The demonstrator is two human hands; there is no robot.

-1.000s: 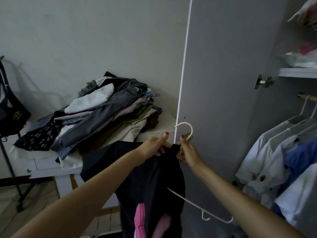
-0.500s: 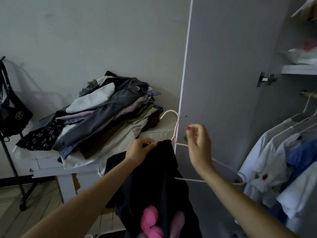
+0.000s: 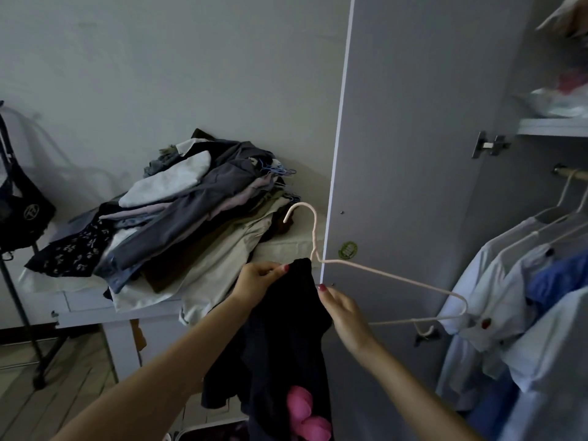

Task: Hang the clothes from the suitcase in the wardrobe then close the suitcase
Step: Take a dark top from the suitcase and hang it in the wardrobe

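Note:
A black garment [image 3: 286, 338] with a pink print low on its front hangs in front of me. My left hand [image 3: 257, 281] pinches its top edge. My right hand [image 3: 343, 313] grips the garment's right side, fingers curled behind the cloth. A pale pink wire hanger [image 3: 391, 276] stands with its hook up; its left arm is inside the garment and its right arm sticks out bare toward the open wardrobe. White and blue shirts [image 3: 521, 297] hang on the wardrobe rail [image 3: 572, 174] at the right. The suitcase is out of view.
The open wardrobe door [image 3: 413, 154] stands just behind the hanger. A heap of clothes [image 3: 191, 218] with spare hangers lies on a white table [image 3: 82, 310] to the left. A dark bag [image 3: 22, 205] hangs on a stand at far left. A shelf [image 3: 553, 127] holds bagged items.
The hanger swung upright and rose, hook now up. My right hand dropped from the hanger's neck to the garment's side. My left hand moved the collar up toward the hanger's neck.

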